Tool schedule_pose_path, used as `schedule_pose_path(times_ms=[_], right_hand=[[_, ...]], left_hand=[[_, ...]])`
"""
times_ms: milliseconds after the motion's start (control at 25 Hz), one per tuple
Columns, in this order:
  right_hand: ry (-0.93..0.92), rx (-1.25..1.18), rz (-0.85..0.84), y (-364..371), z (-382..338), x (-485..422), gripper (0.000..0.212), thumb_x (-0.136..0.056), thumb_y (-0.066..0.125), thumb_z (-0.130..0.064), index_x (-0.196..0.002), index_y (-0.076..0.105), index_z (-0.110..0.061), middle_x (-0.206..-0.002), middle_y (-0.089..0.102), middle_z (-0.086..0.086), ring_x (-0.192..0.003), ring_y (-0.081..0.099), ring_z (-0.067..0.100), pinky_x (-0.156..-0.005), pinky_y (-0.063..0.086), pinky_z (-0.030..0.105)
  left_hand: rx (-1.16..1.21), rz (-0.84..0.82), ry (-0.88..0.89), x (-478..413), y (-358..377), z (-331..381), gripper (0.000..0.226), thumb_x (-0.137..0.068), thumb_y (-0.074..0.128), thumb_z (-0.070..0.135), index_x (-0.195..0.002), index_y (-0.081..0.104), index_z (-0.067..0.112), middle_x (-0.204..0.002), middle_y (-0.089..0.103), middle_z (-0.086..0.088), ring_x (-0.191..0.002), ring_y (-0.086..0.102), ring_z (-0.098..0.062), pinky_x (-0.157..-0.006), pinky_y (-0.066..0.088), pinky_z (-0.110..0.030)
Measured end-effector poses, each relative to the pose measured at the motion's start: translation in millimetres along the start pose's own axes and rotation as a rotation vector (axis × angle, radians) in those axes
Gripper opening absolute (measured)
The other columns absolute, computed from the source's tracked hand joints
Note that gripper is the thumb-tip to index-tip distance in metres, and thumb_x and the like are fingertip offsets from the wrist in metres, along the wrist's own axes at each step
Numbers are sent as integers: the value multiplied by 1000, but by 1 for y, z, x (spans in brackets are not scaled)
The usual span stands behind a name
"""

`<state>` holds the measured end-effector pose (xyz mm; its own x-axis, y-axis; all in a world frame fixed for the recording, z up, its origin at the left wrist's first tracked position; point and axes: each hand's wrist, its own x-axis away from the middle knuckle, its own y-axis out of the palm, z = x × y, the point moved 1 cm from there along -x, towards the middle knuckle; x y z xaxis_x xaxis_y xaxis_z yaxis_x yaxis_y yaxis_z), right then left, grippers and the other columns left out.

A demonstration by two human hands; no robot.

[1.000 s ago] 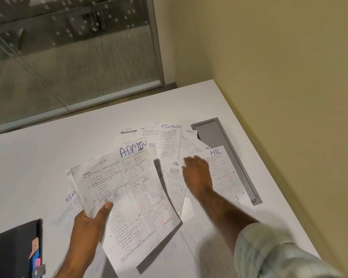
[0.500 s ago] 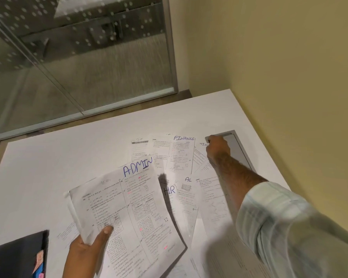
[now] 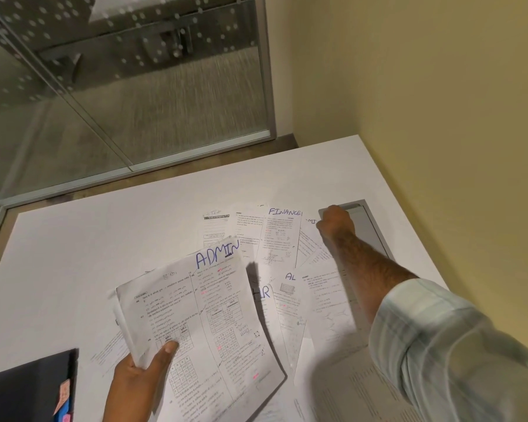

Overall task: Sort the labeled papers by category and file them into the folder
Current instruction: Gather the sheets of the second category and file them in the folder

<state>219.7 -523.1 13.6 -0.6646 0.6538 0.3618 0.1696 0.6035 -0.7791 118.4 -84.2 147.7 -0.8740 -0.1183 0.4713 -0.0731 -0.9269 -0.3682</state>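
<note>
The head view shows two hands, one folder and a spread of paper on a white table (image 3: 104,239). The left hand (image 3: 141,373) grips the ADMIN sheaf (image 3: 201,324), thumb (image 3: 168,350) pressed on top and fingers beneath. It holds the sheaf tilted above the table, with several sheet edges showing at its left side. "ADMIN" is written large in blue pen at the top, above two columns of small print, tables and a few pink marks.

At least eight loose sheets (image 3: 326,303) lie overlapped flat on the table; the exact count cannot be told. Four carry readable blue writing: the FINANCE sheet (image 3: 279,239) at the far side, the HR sheet (image 3: 264,292) half hidden behind the sheaf, a sheet marked "AL" (image 3: 290,300) just right of it, and a far sheet showing only "MI" (image 3: 310,236).

The right hand (image 3: 336,222) reaches to the far edge of that "MI" sheet, beside one rectangular grey metal hatch (image 3: 371,229) set into the tabletop. Its back faces the camera and the fingers curl under, so whether it grips anything cannot be told. A pale checked sleeve (image 3: 439,345) is pushed up the forearm.

The dark folder (image 3: 28,388) lies at the near left corner, with pink, blue and peach tabs (image 3: 63,400) on its edge. Beyond the table stand a dotted glass partition (image 3: 134,86) and a plain yellow wall (image 3: 439,117).
</note>
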Motion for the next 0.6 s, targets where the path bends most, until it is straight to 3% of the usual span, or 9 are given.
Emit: schedule_pose_path(times_ms=[120,200,280,360,480,600], right_hand=[[-23,-1,-17,0,-2,3,21,-93,64,-12,-113,61,-6,-119,68,12,-107,65,32,-80,50,34],[-71,112,-29,0,-5,12,37,-90,72,-26,-121,58,-10,-117,66,8,-107,65,30,-80,50,34],[-87,236,10,3,-8,18,50,-86,76,-38,-124,56,-11,-118,63,10,-106,65,31,-81,53,38],[-76,313,61,8,-9,21,58,-84,79,-44,-124,58,-8,-119,60,14,-108,62,31,-81,55,40],[-79,378,104,14,-12,25,57,-85,79,-42,-124,62,-5,-117,62,15,-105,63,29,-79,55,38],[-60,343,107,12,-13,29,48,-87,79,-35,-122,63,-5,-115,65,15,-103,65,29,-78,55,36]], left_hand=[[-3,9,-5,-3,-1,-1,61,-59,75,49,-110,68,17,-92,71,8,-90,66,-20,-86,48,-39],[3,1,9,-4,-2,-1,60,-60,77,48,-110,68,17,-91,70,8,-89,66,-18,-82,48,-37],[19,-9,12,-6,-3,-4,51,-70,85,40,-111,68,15,-91,70,8,-90,66,-20,-85,47,-38],[21,-8,8,-7,-6,-5,34,-84,81,25,-113,68,13,-90,69,9,-91,66,-21,-83,47,-37],[17,-5,16,-9,-7,-10,27,-87,76,21,-113,67,14,-91,69,10,-87,63,-10,-75,45,-28],[19,2,7,-11,-8,-14,29,-86,77,20,-113,69,11,-91,70,8,-87,65,-12,-72,46,-26]])
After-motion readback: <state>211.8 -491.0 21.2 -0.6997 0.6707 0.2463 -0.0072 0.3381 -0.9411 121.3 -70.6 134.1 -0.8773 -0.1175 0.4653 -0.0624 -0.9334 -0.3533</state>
